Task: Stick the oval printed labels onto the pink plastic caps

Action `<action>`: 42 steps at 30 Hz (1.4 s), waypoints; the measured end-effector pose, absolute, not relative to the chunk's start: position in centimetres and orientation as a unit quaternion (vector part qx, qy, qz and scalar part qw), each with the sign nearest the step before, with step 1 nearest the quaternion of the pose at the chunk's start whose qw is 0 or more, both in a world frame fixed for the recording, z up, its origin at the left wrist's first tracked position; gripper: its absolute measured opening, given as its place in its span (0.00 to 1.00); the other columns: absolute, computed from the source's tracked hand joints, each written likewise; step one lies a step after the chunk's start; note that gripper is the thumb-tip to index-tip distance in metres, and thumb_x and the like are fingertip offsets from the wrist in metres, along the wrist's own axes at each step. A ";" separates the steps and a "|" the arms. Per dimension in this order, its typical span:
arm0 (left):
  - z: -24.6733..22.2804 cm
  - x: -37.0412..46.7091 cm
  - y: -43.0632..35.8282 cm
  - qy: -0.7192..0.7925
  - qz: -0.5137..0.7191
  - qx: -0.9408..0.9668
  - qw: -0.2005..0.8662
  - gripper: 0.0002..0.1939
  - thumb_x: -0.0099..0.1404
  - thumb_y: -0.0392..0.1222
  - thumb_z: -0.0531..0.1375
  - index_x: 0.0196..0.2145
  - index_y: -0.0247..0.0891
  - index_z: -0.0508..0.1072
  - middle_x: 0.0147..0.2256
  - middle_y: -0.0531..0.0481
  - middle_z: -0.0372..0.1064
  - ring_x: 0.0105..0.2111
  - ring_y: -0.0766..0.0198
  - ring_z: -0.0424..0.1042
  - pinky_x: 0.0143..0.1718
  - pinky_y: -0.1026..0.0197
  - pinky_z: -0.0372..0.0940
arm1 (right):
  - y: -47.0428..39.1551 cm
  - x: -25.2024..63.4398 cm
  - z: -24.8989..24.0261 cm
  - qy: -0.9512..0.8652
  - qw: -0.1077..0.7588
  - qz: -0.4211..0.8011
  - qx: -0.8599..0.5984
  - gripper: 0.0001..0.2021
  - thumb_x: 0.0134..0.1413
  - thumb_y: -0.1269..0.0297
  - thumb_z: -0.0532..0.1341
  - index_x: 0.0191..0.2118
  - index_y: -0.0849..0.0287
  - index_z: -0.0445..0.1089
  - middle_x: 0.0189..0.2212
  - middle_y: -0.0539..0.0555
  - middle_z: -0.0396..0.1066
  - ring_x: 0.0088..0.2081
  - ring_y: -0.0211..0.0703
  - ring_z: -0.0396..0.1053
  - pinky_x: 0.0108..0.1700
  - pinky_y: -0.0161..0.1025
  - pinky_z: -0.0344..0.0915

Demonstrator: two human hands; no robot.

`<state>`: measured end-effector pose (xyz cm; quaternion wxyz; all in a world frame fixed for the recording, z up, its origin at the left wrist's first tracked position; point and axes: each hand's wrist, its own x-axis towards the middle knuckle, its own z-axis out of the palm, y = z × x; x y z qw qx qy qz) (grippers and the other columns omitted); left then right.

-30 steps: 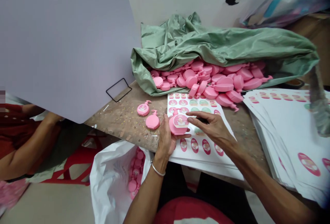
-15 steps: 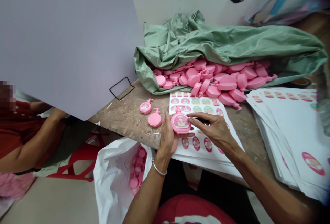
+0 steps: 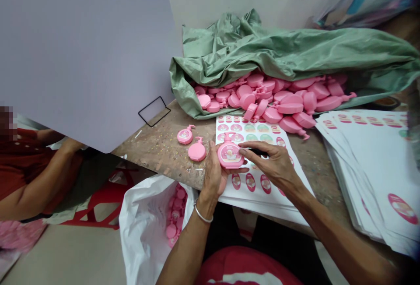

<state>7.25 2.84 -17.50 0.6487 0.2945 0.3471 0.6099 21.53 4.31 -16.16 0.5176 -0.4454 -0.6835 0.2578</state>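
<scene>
My left hand (image 3: 215, 171) is closed around a small pink pump bottle (image 3: 230, 156), held upright above the sticker sheets. A round picture label covers its front. My right hand (image 3: 271, 162) pinches a slim black tool (image 3: 260, 151), mostly hidden by the fingers. Its thumb and fingertip touch the label's right edge. Under both hands lie sticker sheets (image 3: 226, 193) with oval pink and round green stickers. Left of my left hand, a plain pink bottle (image 3: 197, 151) and a labelled pink bottle (image 3: 185, 135) rest on the table.
A green sack (image 3: 295, 51) spills many pink bottles (image 3: 290, 105) at the back. A stack of sheets (image 3: 364, 175) lies to the right. Below the table edge, a white bag (image 3: 138, 215) holds pink bottles. Another person's arm (image 3: 49, 175) is at left, beside a grey panel (image 3: 92, 57).
The view has shifted very slightly. Both hands keep the same hold, with the right fingertips still at the label's right edge.
</scene>
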 end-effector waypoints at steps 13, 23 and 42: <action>-19.2 7.2 2.4 0.503 0.603 0.445 0.431 0.21 0.62 0.55 0.57 0.48 0.41 0.72 0.46 0.40 0.72 0.53 0.49 0.68 0.49 0.52 0.68 | 6.2 21.0 -17.5 -0.698 0.491 0.098 -0.513 0.37 0.48 0.42 0.63 0.59 0.59 0.62 0.53 0.63 0.69 0.51 0.55 0.68 0.50 0.50 0.65; -18.6 -0.5 7.2 0.643 0.556 0.527 0.025 0.19 0.64 0.54 0.56 0.43 0.36 0.75 0.44 0.40 0.72 0.47 0.50 0.69 0.52 0.48 0.61 | 18.1 29.0 -17.9 -0.663 0.279 -0.148 -0.678 0.20 0.53 0.57 0.63 0.43 0.71 0.71 0.36 0.73 0.73 0.40 0.60 0.70 0.41 0.50 0.61; -17.8 9.9 4.0 0.289 0.594 0.287 0.694 0.18 0.52 0.45 0.70 0.37 0.35 0.71 0.31 0.52 0.69 0.26 0.70 0.70 0.29 0.67 0.69 | 3.4 24.6 -19.0 -0.836 0.416 -0.145 -0.329 0.14 0.58 0.62 0.60 0.49 0.60 0.70 0.27 0.53 0.73 0.31 0.43 0.69 0.34 0.41 0.60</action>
